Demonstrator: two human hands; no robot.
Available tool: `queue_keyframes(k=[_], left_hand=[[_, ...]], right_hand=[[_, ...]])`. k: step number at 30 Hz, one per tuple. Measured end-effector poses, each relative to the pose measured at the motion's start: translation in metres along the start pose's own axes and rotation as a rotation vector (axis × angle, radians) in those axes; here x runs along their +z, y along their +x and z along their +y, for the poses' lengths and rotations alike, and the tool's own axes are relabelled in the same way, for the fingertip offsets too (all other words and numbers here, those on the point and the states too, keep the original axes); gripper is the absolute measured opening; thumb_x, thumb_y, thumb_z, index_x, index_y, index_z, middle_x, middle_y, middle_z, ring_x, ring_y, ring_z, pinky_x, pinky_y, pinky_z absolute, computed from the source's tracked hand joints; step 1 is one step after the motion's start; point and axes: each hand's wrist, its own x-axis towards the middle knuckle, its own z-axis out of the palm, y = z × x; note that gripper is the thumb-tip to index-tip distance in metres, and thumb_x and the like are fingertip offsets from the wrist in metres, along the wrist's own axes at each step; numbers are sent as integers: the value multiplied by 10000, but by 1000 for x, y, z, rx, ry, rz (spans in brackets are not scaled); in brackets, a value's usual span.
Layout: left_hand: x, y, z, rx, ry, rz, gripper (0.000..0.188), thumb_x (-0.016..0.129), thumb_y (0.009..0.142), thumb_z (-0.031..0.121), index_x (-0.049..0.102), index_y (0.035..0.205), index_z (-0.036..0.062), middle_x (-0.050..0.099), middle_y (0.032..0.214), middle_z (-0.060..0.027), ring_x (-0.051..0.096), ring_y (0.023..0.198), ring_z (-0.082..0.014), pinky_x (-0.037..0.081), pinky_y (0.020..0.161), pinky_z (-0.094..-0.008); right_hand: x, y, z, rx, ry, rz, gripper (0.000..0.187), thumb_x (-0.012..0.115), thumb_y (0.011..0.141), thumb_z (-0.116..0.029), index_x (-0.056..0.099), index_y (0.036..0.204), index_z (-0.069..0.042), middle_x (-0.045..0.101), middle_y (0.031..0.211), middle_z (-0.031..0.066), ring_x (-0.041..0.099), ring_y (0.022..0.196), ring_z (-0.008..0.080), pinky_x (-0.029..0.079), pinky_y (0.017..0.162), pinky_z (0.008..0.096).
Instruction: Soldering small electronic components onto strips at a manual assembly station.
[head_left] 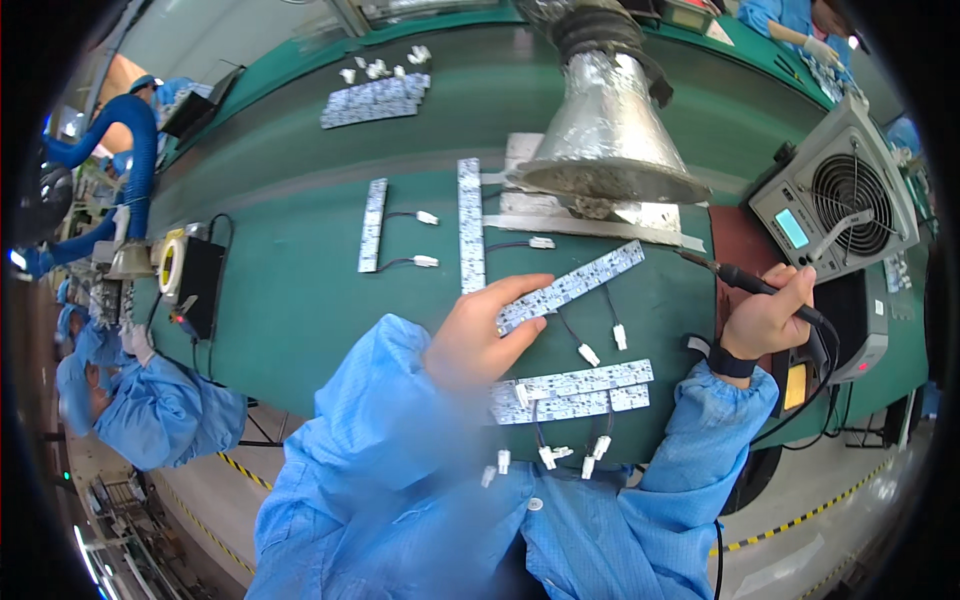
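Observation:
Between the thumb and fingers of my left hand [483, 332] is the left end of a long circuit board strip [590, 279]. It slants up to the right, and two dark leads with white connectors [588, 354] hang from it. My right hand [768, 315] grips a black soldering iron [745, 280], its tip pointing left, a little right of the strip's far end. Below the held strip lie two more strips [590, 380] with leads and white connectors. Further left, one strip stands upright on the mat [471, 220], and a shorter one [373, 225] lies beside it with two leads.
A foil-covered fume hood [615, 130] hangs over a pale metal plate [590, 215]. At the right stands a grey fan unit [840, 200]. A stack of strips [375, 100] lies at the back. Co-workers in blue [165, 410] sit left and far right. A black box [203, 290] stands left.

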Motion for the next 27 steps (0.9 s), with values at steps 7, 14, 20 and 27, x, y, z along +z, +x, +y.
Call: queue_keyframes(k=[7,14,20,27], left_hand=[[-42,-48,6,-68,-106,221,396,602,883,18,537,1270,-30,647,1107,-130,624,888,-134,496,786,-257],[-47,-27,-28,-158,-340,567,385,565,936,85,506,1303,-14,642,1054,-92,522,698,-83,438,621,-223],[-33,-17,-26,-65,413,396,516,666,856,226,503,1285,-9,518,1179,-124,577,932,-242,480,786,-348],[-43,-1,-22,-167,438,355,510,642,834,187,495,1276,-20,539,1141,-129,629,820,-233,493,739,-388]], right_hand=[[-7,1,-3,1,5,5,416,475,991,-194,457,609,-30,464,595,22,431,561,108,350,538,250],[-2,-2,-2,21,78,-21,433,474,1000,-209,417,602,-48,433,585,12,387,544,93,314,522,242],[-4,-3,-2,22,59,-58,444,465,1005,-205,402,598,-39,424,583,12,383,544,94,310,524,244],[-6,-3,1,29,91,-98,429,470,1004,-174,412,601,-38,437,598,12,404,544,92,340,520,228]])
